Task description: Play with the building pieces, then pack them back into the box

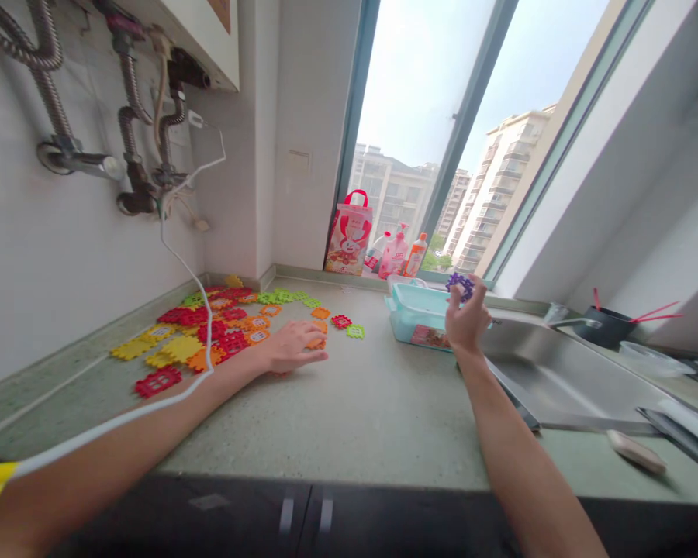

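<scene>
My right hand (468,316) pinches a purple notched plastic building piece (458,284) above the far right part of a turquoise plastic box (404,329). My left hand (294,346) lies palm down on the counter with its fingers stretched out. Beneath those fingers is an orange building piece (319,328), partly covered. Just past them lie a small red piece (341,321) and a light green piece (355,332). Left of this hand spreads a pile of red, yellow, orange and green pieces, among them a yellow piece (183,348) and a red piece (158,381).
A white cable (209,325) hangs across the pieces and my left forearm. To the right is a steel sink (550,372), with a soap-like bar (636,452) near the counter's front. A red-handled bag (350,239) and several bottles stand on the windowsill.
</scene>
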### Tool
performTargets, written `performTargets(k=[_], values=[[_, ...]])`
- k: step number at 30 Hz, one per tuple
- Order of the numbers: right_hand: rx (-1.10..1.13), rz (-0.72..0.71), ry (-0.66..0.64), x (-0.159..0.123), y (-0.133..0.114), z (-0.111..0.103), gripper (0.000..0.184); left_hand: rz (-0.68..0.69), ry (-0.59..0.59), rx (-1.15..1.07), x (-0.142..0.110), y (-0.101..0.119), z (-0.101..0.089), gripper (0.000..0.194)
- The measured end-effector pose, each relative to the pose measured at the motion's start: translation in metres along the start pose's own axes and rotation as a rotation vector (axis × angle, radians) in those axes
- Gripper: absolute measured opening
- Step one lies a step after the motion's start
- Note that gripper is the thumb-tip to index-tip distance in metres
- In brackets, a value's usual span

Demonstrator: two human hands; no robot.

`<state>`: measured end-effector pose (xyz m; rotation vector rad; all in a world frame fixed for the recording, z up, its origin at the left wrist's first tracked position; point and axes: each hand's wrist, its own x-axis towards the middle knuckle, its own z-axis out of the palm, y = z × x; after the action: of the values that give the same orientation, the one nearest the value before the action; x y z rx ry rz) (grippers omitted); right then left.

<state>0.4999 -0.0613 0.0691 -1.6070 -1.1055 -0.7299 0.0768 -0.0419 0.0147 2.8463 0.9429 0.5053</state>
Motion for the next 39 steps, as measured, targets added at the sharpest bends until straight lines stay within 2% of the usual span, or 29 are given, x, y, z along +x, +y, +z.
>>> performTargets(k=[3,6,9,12,15,19,23,30,36,39], values=[[-0.014,-0.043,-0.157,-0.002,-0.003,0.004,0.06,0.005,0.0,0.005,0.0,0.001,-0.001,0.057],[-0.032,-0.228,-0.332,-0.005,-0.015,0.005,0.062,0.004,-0.008,0.016,0.0,0.001,-0.001,0.052],[0.086,-0.419,-0.309,-0.013,-0.039,0.002,0.053,0.005,-0.025,0.026,-0.001,0.0,-0.001,0.048],[0.291,-0.616,-0.389,-0.034,-0.068,0.0,0.04,0.007,-0.031,0.032,-0.002,-0.001,-0.001,0.048],[0.41,-0.743,-0.62,-0.067,-0.086,0.009,0.036,-0.002,-0.017,0.033,-0.002,-0.003,-0.002,0.05],[0.415,-0.68,-0.901,-0.105,-0.085,0.033,0.053,-0.053,-0.018,0.038,-0.003,-0.008,-0.003,0.054],[0.442,-0.625,-1.024,-0.114,-0.072,0.051,0.059,-0.085,-0.028,0.049,-0.002,-0.012,-0.003,0.056],[0.472,-0.623,-1.047,-0.104,-0.062,0.056,0.047,-0.197,-0.082,0.052,-0.003,-0.011,-0.004,0.063],[0.505,-0.651,-1.032,-0.102,-0.068,0.049,0.029,-0.348,-0.088,0.145,-0.002,-0.015,0.0,0.077],[0.525,-0.66,-1.028,-0.102,-0.071,0.046,0.026,-0.409,-0.061,0.183,-0.002,-0.017,0.001,0.08]])
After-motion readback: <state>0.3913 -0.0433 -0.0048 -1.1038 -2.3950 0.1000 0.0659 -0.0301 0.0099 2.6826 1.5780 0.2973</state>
